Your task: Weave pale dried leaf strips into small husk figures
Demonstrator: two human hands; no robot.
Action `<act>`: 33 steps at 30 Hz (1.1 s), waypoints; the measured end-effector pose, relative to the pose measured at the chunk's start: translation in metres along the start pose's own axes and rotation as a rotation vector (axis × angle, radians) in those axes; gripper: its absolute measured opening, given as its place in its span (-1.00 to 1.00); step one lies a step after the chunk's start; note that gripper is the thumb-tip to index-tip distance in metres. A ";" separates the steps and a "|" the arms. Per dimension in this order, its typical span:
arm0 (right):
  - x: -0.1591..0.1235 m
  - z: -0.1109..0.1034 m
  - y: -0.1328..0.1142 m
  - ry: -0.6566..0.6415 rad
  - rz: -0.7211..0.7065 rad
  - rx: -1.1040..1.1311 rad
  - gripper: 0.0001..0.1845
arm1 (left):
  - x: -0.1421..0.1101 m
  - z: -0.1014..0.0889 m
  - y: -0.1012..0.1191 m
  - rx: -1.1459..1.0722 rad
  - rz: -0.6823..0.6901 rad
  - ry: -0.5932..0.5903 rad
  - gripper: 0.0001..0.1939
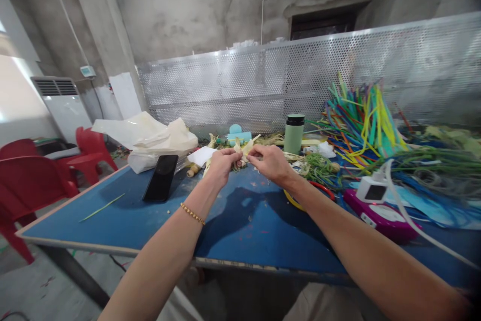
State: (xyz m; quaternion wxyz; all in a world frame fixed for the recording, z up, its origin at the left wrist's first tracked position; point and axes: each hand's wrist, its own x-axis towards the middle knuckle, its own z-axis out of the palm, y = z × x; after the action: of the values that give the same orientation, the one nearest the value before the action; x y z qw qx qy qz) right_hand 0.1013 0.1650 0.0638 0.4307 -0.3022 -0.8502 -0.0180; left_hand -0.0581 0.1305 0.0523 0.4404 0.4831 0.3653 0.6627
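Above the blue table, my left hand [222, 165] is closed in a pinch on a pale husk-like piece [245, 148]. Facing it, my right hand [273, 162] pinches at the same piece with thumb and forefinger. The fingers cover much of it, so its full shape is hidden. More pale dry strips [276, 139] lie behind the hands. White paper [202, 155] rests just left of my left hand, with a small wooden piece [193, 170] near it.
A black phone [161, 178] lies at left, before crumpled plastic bags [150, 135]. A green tumbler [294, 134] stands behind my right hand. Colourful strips [370, 115], green stems [319, 167] and a purple power strip [379, 216] with a white cable crowd the right. A perforated metal panel [225, 80] borders the back.
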 end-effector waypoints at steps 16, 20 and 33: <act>0.003 -0.008 -0.006 -0.187 0.261 0.438 -0.83 | 0.005 -0.004 -0.001 0.068 0.046 0.110 -0.82; 0.002 -0.006 -0.005 -0.217 0.221 0.397 -0.76 | 0.001 -0.002 -0.002 0.100 0.069 0.023 -0.80; 0.000 -0.003 0.007 -0.231 0.372 0.689 -0.83 | -0.004 0.006 0.002 0.326 0.216 -0.087 -0.69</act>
State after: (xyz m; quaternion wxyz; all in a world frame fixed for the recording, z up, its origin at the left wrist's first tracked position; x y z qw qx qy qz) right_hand 0.1071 0.1698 0.0636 0.4045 -0.2891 -0.7800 0.3802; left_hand -0.0521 0.1264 0.0545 0.2980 0.6125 0.3947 0.6166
